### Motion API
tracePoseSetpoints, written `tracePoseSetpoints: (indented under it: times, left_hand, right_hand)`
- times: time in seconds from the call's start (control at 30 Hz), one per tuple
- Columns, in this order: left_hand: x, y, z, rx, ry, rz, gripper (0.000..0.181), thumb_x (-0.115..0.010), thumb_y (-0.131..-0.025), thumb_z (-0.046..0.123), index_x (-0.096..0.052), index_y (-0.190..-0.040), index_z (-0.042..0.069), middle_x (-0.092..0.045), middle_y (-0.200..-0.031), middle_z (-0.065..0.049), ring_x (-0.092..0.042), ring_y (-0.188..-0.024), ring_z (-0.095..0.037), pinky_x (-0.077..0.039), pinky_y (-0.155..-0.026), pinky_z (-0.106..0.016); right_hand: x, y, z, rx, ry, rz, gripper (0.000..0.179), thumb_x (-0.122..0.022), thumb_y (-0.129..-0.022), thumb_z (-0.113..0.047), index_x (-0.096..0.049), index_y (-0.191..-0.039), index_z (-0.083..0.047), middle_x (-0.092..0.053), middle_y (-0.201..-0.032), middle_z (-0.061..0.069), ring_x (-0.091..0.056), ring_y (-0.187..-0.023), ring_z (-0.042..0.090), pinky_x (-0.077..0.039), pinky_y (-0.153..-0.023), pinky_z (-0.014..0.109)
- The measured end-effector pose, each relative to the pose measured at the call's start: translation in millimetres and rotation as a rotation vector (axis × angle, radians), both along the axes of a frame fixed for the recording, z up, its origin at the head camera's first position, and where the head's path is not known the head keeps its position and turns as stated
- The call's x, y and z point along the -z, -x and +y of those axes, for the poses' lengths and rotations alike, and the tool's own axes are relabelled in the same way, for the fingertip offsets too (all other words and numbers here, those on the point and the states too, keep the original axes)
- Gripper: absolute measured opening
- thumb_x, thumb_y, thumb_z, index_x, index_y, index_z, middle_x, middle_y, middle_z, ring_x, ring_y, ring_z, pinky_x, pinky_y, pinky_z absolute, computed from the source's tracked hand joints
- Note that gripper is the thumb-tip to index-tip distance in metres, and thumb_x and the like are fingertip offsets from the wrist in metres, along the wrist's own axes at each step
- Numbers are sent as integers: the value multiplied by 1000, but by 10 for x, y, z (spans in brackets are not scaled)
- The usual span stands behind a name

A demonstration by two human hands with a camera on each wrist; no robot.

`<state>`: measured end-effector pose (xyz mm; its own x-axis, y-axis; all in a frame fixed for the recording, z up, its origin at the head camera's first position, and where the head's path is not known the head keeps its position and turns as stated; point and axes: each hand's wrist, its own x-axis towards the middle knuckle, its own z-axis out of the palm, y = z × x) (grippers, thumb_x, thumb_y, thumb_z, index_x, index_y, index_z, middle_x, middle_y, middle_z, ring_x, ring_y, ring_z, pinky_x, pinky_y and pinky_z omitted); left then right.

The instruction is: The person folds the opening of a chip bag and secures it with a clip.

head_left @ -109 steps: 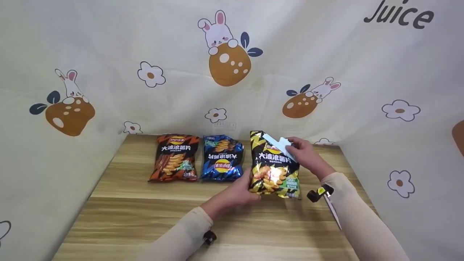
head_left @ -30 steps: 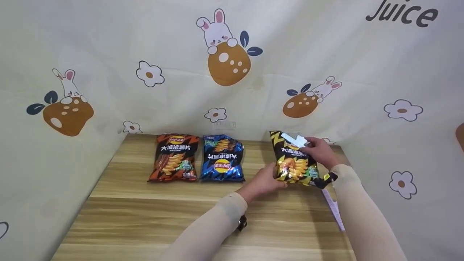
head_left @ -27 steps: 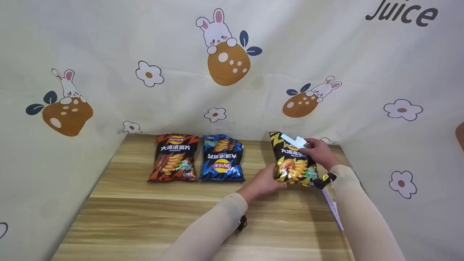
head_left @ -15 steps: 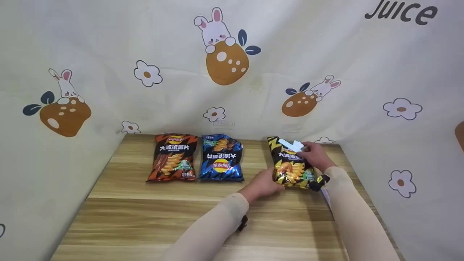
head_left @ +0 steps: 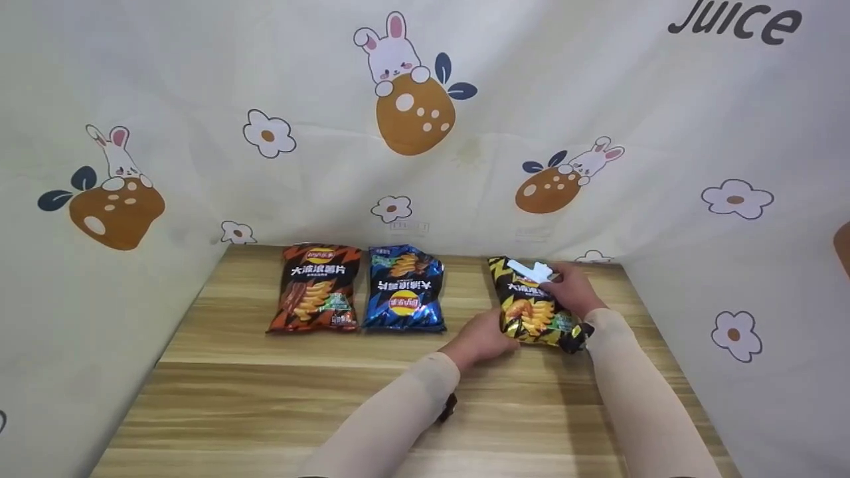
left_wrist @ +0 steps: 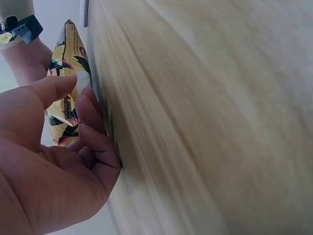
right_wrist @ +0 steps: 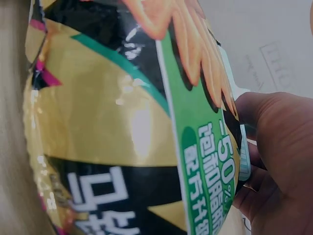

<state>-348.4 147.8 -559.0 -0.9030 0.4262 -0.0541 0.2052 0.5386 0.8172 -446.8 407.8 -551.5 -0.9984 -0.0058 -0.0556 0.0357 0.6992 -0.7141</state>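
Note:
A yellow-and-black potato chip bag (head_left: pixel 534 312) is at the right of the table in the head view, tilted, its front facing me. Across its top corner sits a light blue bag clip (head_left: pixel 529 271). My right hand (head_left: pixel 574 289) pinches the clip's wide end at the bag's right edge; in the right wrist view its fingers wrap behind the bag. My left hand (head_left: pixel 481 337) holds the bag's lower left edge. Seen from the left wrist, that hand (left_wrist: pixel 58 161) has its thumb on the bag's front and its fingers curled beneath, knuckles right at the tabletop.
An orange-and-black chip bag (head_left: pixel 315 289) and a blue chip bag (head_left: pixel 405 289) lie side by side toward the back of the wooden table (head_left: pixel 299 398). A printed cloth (head_left: pixel 319 179) rises behind the table and along both sides. A pale purple strip (left_wrist: pixel 83 12) shows in the left wrist view.
Both hands have carried the yellow bag right from its earlier place, then lowered it slightly toward the table over the last second. My right forearm now covers the purple strip in the head view.

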Motion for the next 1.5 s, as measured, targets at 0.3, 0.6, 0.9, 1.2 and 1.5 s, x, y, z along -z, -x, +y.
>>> tracePoseSetpoints:
  times: [0.3,0.6,0.9,1.2,1.5]
  left_hand:
    - [-7,-18,-5,0,68,70,57,-91,-87,23,-70,-139,13,-76,-129,-5,-71,-115,-23,-57,-106,-41]
    - [13,-26,-10,-4,116,122,54,-87,-87,27,-71,-138,15,-77,-125,-5,-72,-108,-23,-60,-97,-41]
    - [48,-29,2,-34,118,92,57,-86,-89,31,-68,-142,16,-77,-127,-6,-72,-111,-25,-59,-99,-43]
    - [30,-23,-24,-26,120,89,62,-88,-88,31,-65,-144,17,-77,-128,-6,-72,-111,-23,-59,-99,-42]
    - [30,-19,-49,-25,117,86,64,-89,-88,34,-65,-145,16,-76,-127,-2,-70,-108,-20,-59,-98,-41]
  right_hand:
    - [3,-17,-76,39,2,-28,49,-71,-108,-18,-60,-149,5,-67,-133,26,-65,-118,36,-53,-105,52]
    - [76,-29,-68,13,-68,27,51,-69,-108,-18,-59,-145,15,-67,-136,35,-67,-120,43,-54,-106,56]
    - [88,-57,-81,36,-56,-19,56,-67,-109,-21,-54,-149,17,-61,-145,37,-60,-134,50,-47,-117,60]
    - [84,-59,-53,69,-43,-62,57,-67,-108,-25,-55,-148,14,-61,-144,35,-60,-131,46,-47,-116,58]
    - [53,-93,-35,56,-77,-15,55,-64,-107,-25,-59,-144,16,-63,-141,37,-60,-129,48,-47,-115,59]
